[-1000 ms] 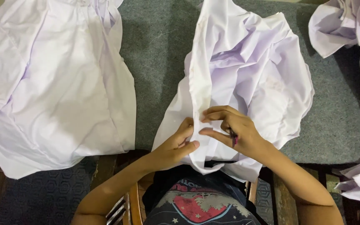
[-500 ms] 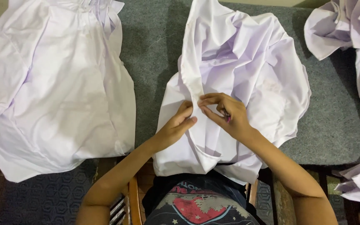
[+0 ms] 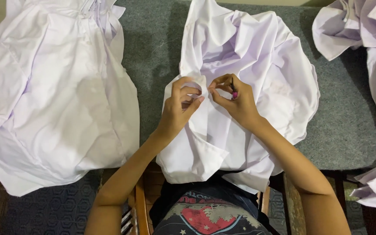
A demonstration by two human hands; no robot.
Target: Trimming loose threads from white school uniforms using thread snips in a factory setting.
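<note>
The left hand [image 3: 180, 106] is curled, pinching an edge of the crumpled white cotton shirt [image 3: 244, 78] lying mid-table on the grey felt-covered table [image 3: 340, 126]. Just beside it, the right hand [image 3: 233, 100] pinches a thin dark tool with a pink end [image 3: 233, 90] against the same fabric. A second white garment [image 3: 53, 100] lies well to the left; more white cloth [image 3: 370, 39] is heaped at the right.

Both hands, left [image 3: 180, 106] and right [image 3: 233, 102], moved toward 12 o'clock along crumpled white cotton shirt [image 3: 257, 87] edge, fingertips now pinching closer together.

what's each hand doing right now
Left hand: fingers pinched shut on the white shirt.
Right hand: shut on the same shirt's edge.
</note>
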